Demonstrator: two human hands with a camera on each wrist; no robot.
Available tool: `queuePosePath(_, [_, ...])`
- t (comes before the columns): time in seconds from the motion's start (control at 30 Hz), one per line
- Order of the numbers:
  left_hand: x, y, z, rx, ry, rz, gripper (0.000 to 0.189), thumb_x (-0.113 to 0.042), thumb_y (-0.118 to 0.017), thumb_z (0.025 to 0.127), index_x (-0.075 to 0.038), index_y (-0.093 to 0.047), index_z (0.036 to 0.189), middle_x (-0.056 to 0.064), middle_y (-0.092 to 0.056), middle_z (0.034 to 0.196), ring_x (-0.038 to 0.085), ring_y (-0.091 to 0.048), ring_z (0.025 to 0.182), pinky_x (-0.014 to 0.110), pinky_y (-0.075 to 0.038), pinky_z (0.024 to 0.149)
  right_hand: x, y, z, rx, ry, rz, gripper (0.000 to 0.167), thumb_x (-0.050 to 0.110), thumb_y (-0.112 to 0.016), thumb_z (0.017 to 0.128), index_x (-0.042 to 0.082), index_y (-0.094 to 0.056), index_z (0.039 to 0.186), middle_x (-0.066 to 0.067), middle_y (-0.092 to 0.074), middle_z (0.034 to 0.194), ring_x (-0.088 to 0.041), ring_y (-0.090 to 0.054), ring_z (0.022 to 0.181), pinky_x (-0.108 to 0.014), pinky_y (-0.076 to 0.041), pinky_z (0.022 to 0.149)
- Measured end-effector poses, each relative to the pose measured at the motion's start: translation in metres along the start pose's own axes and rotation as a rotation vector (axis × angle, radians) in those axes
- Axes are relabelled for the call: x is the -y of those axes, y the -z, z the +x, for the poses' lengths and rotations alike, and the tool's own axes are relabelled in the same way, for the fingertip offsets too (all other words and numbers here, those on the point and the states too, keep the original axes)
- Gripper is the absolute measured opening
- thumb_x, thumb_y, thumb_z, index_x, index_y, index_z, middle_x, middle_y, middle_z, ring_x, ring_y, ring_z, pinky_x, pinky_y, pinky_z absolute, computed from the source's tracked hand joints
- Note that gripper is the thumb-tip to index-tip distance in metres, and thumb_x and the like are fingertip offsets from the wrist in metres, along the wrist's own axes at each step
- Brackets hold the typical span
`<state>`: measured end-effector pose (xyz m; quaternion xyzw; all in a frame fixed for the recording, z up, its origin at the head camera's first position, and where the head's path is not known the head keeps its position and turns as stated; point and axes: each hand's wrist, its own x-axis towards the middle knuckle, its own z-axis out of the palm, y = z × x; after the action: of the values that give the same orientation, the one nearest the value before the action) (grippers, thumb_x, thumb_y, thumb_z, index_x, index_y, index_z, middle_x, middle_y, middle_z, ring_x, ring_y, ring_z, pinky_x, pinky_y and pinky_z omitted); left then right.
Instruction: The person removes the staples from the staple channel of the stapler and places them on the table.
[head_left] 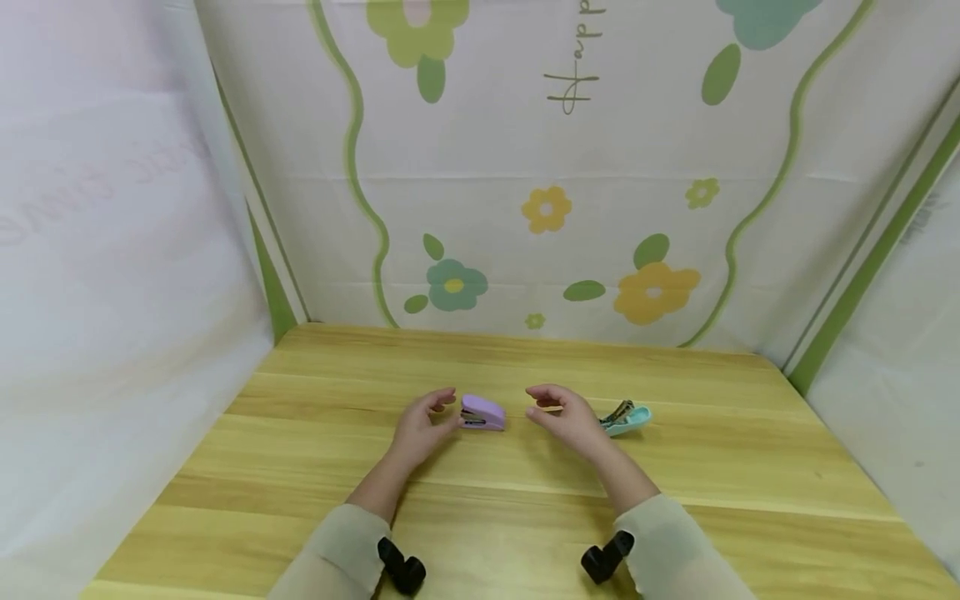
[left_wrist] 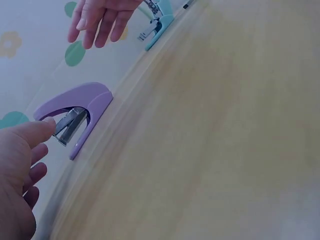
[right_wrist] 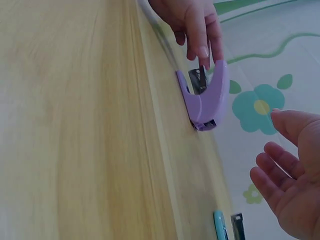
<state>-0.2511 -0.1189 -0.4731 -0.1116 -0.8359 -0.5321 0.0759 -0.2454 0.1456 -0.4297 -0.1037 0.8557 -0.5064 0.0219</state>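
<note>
Two staplers are on the desk [head_left: 487, 500]. The purple stapler [head_left: 486, 410] sits upright between the hands, its gaping mouth facing left. The left hand [head_left: 423, 429] is just left of it, loosely spread and empty, thumb tip close to that mouth; whether they touch, I cannot tell. Well apart on the stapler's right, the right hand [head_left: 572, 423] is half-open, with nothing in its grasp. Right of that hand lies the teal stapler [head_left: 633, 421], its metal part raised. A flowered sheet [head_left: 637, 150] hangs at the far side.
</note>
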Motion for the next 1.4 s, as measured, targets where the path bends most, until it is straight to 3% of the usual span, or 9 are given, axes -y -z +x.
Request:
queuePosePath(0.37, [0.01,-0.008,0.008,0.096,0.036,0.169,0.035,-0.023,-0.078,0.084,-0.007,-0.071,0.115,0.006,-0.075,0.107,0.024,-0.067,0.102,0.043,-0.053,0.091,0.018,-0.035,0.019,0.062,0.042,-0.144,0.036,0.018,-0.069,0.092,0.009,-0.064,0.127,-0.009,-0.06,0.129,-0.028,-0.055,0.12,-0.045,-0.052,0.096])
queuePosePath(0.63, [0.008,-0.009,0.009,0.064,0.068,0.201,0.022,-0.023,-0.075,0.086,-0.01,-0.076,0.103,0.004,-0.075,0.103,0.021,-0.068,0.096,0.04,-0.055,0.086,0.032,-0.053,0.03,0.164,0.089,-0.287,0.044,0.027,-0.068,0.093,0.009,-0.06,0.132,-0.013,-0.058,0.135,-0.032,-0.056,0.122,-0.048,-0.049,0.101])
queuePosePath(1.0, [0.012,-0.01,0.011,0.036,0.079,0.204,0.018,-0.024,-0.075,0.087,-0.011,-0.077,0.1,0.003,-0.076,0.099,0.02,-0.069,0.095,0.039,-0.055,0.086,0.039,-0.068,0.041,0.16,0.161,-0.502,0.044,0.032,-0.071,0.09,0.016,-0.063,0.131,-0.011,-0.066,0.124,-0.027,-0.063,0.11,-0.045,-0.052,0.093])
queuePosePath(1.4, [0.008,-0.009,0.01,0.053,0.053,0.221,0.02,-0.023,-0.074,0.088,-0.01,-0.077,0.103,0.005,-0.076,0.104,0.024,-0.069,0.101,0.043,-0.054,0.091,0.04,-0.068,0.039,0.139,0.15,-0.53,0.034,0.032,-0.066,0.094,0.017,-0.065,0.125,-0.011,-0.067,0.119,-0.027,-0.063,0.107,-0.045,-0.053,0.09])
